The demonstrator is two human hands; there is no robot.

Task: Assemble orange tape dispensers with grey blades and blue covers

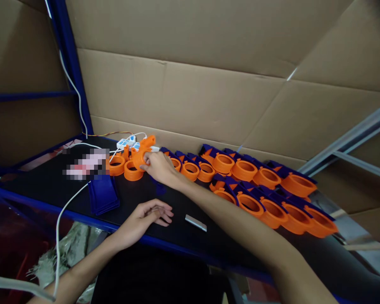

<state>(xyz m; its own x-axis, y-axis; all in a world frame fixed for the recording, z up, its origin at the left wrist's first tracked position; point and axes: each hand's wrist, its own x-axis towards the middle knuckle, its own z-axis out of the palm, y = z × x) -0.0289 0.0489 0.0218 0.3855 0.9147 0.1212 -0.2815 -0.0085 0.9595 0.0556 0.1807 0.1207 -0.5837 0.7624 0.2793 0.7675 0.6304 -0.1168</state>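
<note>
My right hand [161,168] reaches across to the back of the table and pinches an orange plastic ring part [139,157] with a projecting arm, raised and tilted. Below and left of it, more orange ring parts [133,171] rest on the black tabletop. My left hand [152,214] is over the table's front edge, palm inward, fingers loosely curled and apart, with nothing in it. Nearest to it on the right lies a small flat silver-grey bar [195,223]. A stack of dark blue plastic plates [103,196] sits to its left.
Two rows of orange rings with blue plates attached [266,213] fill the table's right side. White power strips [126,143] and cables lie at the back. A white cable [58,236] hangs over the front left. Cardboard [190,93] walls the back; blue posts [71,59] stand left.
</note>
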